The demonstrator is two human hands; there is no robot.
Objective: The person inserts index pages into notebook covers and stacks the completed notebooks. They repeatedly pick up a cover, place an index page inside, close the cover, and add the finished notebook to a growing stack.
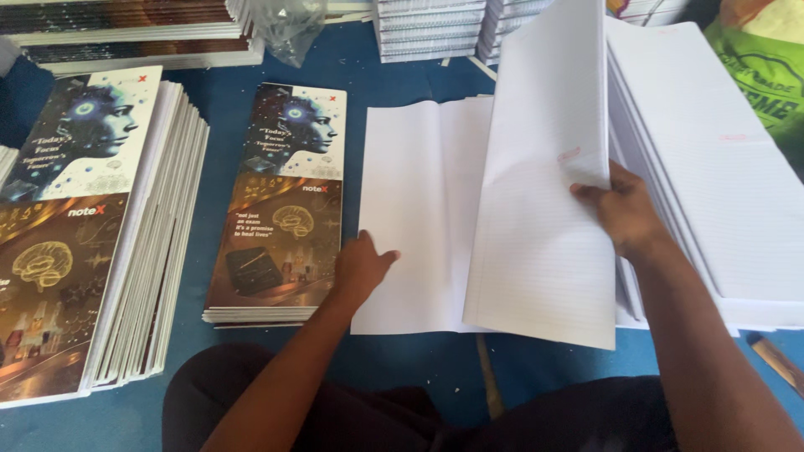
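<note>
Left hand (362, 266) rests flat, fingers loose, on the white sheet (419, 218) spread on the blue cloth. Right hand (624, 209) pinches 1 ruled paper bundle (544, 192), lifted off the stack (712, 167). Step looks like collating; lowering it squarely needs edge alignment. Printed covers (280, 201) lie beside.

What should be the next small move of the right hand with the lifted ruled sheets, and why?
Probably lower them onto the flat white sheets. The right hand holds the ruled sheets tilted up above that pile, while the left hand presses on its near left edge.
</note>
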